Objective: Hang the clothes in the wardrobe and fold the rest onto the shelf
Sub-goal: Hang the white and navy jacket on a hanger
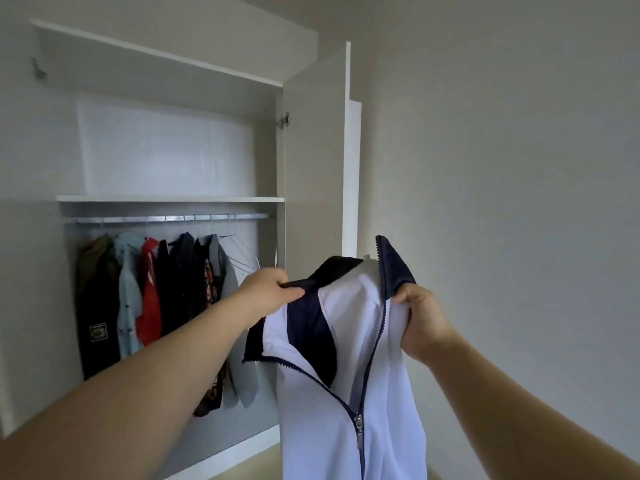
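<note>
I hold the white-and-navy zip jacket [349, 393] up in front of me in both hands, just right of the open wardrobe [156, 74]. My left hand [268, 289] pinches the navy fabric at the shoulder, thumb beneath and fingers curled over the top. My right hand [420, 320] is clenched on the white front panel right beside the zip teeth, just under the navy collar [394, 268], which stands up above my knuckles. The garment hangs between my two hands, its zip undone at the top and joined lower down at the metal zip pull [358, 426].

The hem is cut off by the bottom of the view, and I cannot make out the sleeves. My right fingertips are buried in the cloth. A pale bit shows at the neck opening; I cannot tell what it is.

The jacket covers the wardrobe's lower right corner. Behind my left arm, hanging clothes [149, 299] in olive, light blue, red, dark and grey crowd the rail [169, 219] under the shelf [169, 199]. The thin empty hangers [242, 258] at the rail's right end are too faint to count.
</note>
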`<state>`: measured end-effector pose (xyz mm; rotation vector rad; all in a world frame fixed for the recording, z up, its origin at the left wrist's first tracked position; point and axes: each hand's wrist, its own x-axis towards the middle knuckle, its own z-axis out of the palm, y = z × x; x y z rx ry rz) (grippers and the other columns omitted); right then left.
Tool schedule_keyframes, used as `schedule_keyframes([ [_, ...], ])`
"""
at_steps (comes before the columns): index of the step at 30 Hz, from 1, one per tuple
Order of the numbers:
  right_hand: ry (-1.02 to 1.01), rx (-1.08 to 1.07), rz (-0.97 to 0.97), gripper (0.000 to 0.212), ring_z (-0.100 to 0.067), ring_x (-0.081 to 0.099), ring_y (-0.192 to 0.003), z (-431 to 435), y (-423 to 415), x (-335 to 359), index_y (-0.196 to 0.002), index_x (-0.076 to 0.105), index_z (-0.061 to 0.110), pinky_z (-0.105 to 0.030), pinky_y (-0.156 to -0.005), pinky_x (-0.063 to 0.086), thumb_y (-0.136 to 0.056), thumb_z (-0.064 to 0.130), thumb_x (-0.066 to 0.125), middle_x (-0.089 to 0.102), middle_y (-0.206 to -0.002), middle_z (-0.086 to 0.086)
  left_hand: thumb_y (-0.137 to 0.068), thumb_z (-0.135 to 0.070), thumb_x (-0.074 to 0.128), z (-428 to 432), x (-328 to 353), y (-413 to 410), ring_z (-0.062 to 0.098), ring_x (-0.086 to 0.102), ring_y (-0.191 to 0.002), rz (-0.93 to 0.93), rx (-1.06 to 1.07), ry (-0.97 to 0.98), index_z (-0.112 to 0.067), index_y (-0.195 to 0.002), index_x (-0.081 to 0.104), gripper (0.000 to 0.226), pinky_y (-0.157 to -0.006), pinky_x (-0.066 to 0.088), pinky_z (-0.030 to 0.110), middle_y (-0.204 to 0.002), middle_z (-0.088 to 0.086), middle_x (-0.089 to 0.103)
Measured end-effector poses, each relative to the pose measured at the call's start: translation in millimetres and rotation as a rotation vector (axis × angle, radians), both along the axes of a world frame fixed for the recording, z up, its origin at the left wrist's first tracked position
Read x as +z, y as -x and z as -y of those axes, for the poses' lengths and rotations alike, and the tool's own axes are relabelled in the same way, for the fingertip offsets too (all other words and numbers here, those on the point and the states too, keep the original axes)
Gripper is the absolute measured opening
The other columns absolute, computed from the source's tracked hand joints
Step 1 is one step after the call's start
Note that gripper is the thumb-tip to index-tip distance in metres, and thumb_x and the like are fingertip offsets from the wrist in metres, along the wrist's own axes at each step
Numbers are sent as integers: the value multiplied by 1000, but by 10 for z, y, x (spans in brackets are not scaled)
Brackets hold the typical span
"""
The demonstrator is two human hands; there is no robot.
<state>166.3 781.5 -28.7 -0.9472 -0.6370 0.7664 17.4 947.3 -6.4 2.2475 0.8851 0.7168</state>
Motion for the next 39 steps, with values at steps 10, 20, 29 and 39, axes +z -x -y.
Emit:
schedule_keyframes([
  [10, 222, 2, -26, 34, -15, 44, -45, -1696, -437, -96, -60, 43, 11, -24, -47, 37, -94, 6, 39, 46, -45, -2, -92, -13, 49, -1270, 142, -163, 19, 47, -63, 141, 271, -407, -14, -89, 38, 12, -56, 37, 30, -73, 4, 50],
  [20, 238, 265, 337, 15, -10, 47, -54, -3420, -438, -190, -85, 50, 21, -18, -46, 39, -84, 20, 64, 54, -73, 3, -95, -14, 43, -2254, 424, -364, 14, 55, -92, -21, 433, -568, -13, -106, 62, 23, -76, 42, 27, -104, 2, 63],
  [29, 367, 185, 930, 73, -26, 51, -117, -4477, -502, -629, -140, 34, 22, -40, -99, 44, -76, 22, 69, 49, -130, -3, -95, -14, 47, -3155, 395, -337, 7, 51, -88, 168, 374, -538, -14, -104, 63, 18, -64, 33, 7, -95, -6, 57],
  [39, 566, 249, 1049, 37, -16, 59, -89, -5825, -879, -866, -116, 58, 10, -25, -77, 49, -82, 23, 65, 65, -103, -6, -95, -12, 47, -4581, 596, -486, 7, 50, -91, 433, 408, -470, -13, -103, 60, 16, -63, 35, 3, -99, -4, 57],
])
